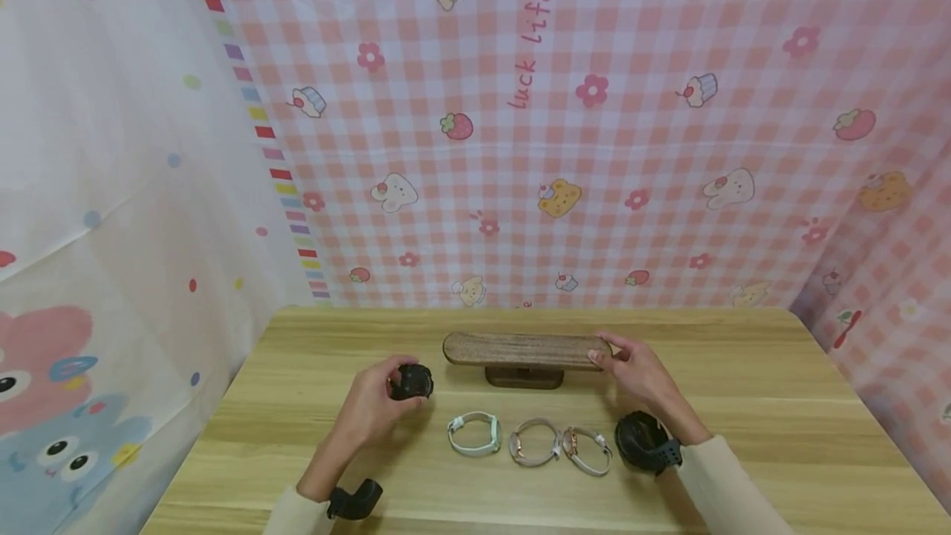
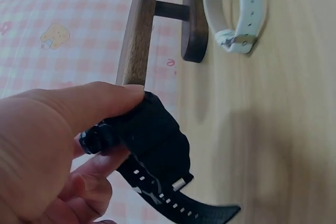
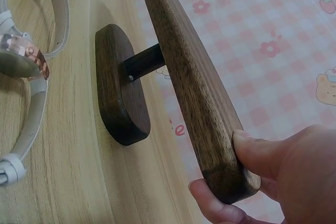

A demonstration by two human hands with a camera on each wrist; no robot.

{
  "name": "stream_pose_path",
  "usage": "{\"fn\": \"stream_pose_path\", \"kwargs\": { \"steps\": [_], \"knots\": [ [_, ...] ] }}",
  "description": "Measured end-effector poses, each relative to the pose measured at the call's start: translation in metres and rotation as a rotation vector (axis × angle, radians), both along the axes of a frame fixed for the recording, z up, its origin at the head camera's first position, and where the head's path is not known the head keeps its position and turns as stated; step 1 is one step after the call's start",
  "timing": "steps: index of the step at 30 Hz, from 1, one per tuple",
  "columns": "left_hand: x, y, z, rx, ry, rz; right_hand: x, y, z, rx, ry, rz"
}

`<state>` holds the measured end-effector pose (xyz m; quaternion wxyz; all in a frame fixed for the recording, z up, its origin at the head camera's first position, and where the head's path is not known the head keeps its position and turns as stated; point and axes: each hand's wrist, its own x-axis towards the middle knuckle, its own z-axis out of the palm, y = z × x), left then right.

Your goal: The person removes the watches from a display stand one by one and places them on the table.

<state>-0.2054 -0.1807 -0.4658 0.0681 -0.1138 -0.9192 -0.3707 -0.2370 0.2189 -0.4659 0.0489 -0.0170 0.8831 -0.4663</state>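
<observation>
My left hand (image 1: 375, 403) pinches a black wristwatch (image 1: 413, 382) between thumb and fingers, near the left end of a dark wooden watch stand (image 1: 520, 348). In the left wrist view, the watch's perforated strap (image 2: 181, 208) hangs loose below the thumb. The thumb overlaps the bar's end there; whether they touch I cannot tell. My right hand (image 1: 635, 370) grips the right end of the stand's bar, thumb on one side and fingers underneath. A short dark post (image 3: 144, 62) joins the bar to its rounded base (image 3: 121, 87).
In front of the stand lie a pale mint watch (image 1: 494, 433) and two rose-gold watches with light straps, one in the middle (image 1: 514, 446) and one further right (image 1: 570, 442). A black round object (image 1: 641, 436) with a strap is by the right wrist. Patterned cloth (image 1: 520, 188) hangs behind the wooden table (image 1: 750, 370).
</observation>
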Motion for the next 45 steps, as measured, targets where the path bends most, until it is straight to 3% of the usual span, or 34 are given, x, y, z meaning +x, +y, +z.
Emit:
{"fn": "stream_pose_path", "kwargs": {
  "steps": [13, 19, 45],
  "knots": [
    [0.016, 0.009, -0.011, -0.078, 0.008, 0.008, 0.001, -0.001, 0.001, -0.015, -0.022, -0.006],
    [0.021, 0.014, -0.015, -0.083, -0.021, 0.013, 0.001, 0.000, 0.001, -0.006, -0.020, -0.005],
    [0.022, 0.020, -0.023, -0.129, -0.064, -0.036, 0.002, 0.000, 0.002, -0.025, -0.023, -0.003]
  ]
}}
